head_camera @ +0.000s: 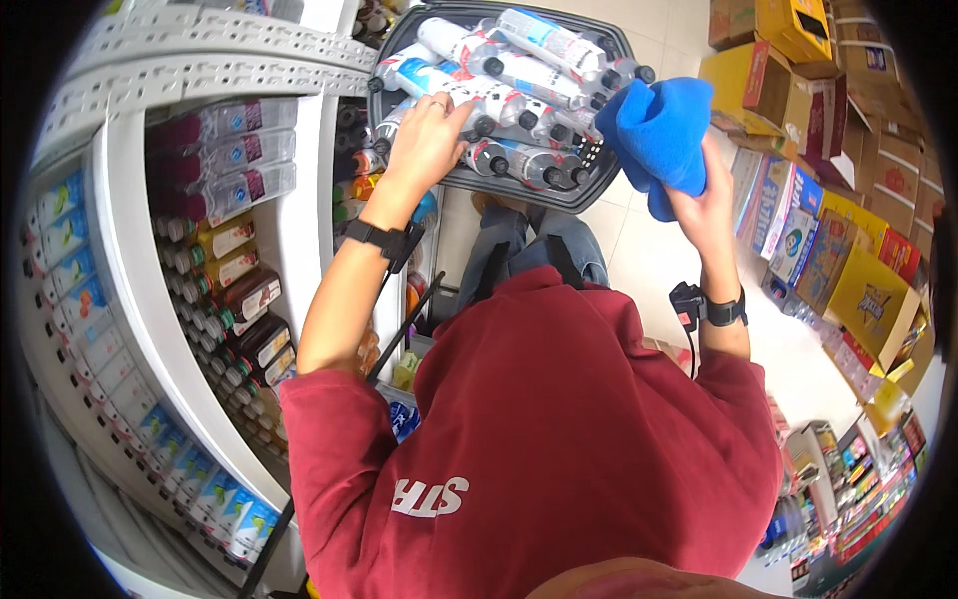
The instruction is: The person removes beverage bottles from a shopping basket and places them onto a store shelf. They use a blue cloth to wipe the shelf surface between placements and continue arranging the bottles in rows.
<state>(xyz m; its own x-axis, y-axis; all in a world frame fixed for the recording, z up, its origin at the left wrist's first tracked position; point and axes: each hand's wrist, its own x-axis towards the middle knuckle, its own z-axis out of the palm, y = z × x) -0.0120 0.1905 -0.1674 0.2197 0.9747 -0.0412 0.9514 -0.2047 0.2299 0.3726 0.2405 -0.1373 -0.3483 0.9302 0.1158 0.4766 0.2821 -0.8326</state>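
A black plastic basket (591, 191) before me holds several clear bottles (550, 45) with black caps and white, blue and red labels, lying in a heap. My left hand (428, 138) reaches over the basket's near left part, its fingers on the bottles. Whether it grips one is hidden under the fingers. A folded blue cloth (666, 135) is in my right hand (700, 191), held above the basket's right rim.
On the left, a white shelf unit (123, 195) holds rows of bottled drinks (243, 247). Open cardboard boxes (868, 299) and stacked cartons (898, 172) line the right side. Pale floor tiles (636, 247) run between. More packaged goods (846, 479) stand at the lower right.
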